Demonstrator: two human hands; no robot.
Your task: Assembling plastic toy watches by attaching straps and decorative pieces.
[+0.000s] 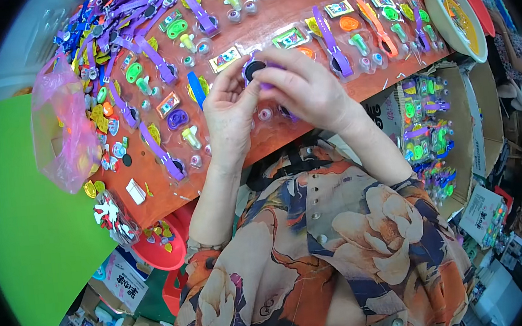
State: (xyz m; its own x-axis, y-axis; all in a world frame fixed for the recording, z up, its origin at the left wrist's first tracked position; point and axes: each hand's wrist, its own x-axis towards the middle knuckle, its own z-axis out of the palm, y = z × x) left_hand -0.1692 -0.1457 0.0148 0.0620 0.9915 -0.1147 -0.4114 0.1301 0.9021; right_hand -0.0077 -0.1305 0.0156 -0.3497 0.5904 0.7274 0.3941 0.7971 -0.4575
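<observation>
Close above the table, a purple toy watch (255,70) with a round black disc is pinched between my two hands. My left hand (229,107) grips it from the left with closed fingers. From the right, the fingers of my right hand (311,87) press on it and partly cover it. Beneath and around my hands lie clear plastic trays with small toys, such as a purple watch (334,48), a card-like piece (225,59), a yellow-green whistle-like piece (191,138) and a purple ring piece (177,119). Left of my hands rests a blue strap (196,89).
Loose purple and blue watches (136,18) heap up at the far left beside a pink plastic bag (62,130). A cream bowl (478,44) stands at the right table end. Below it, a cardboard box (458,114) holds packed trays. A red basin (179,254) sits at lower left.
</observation>
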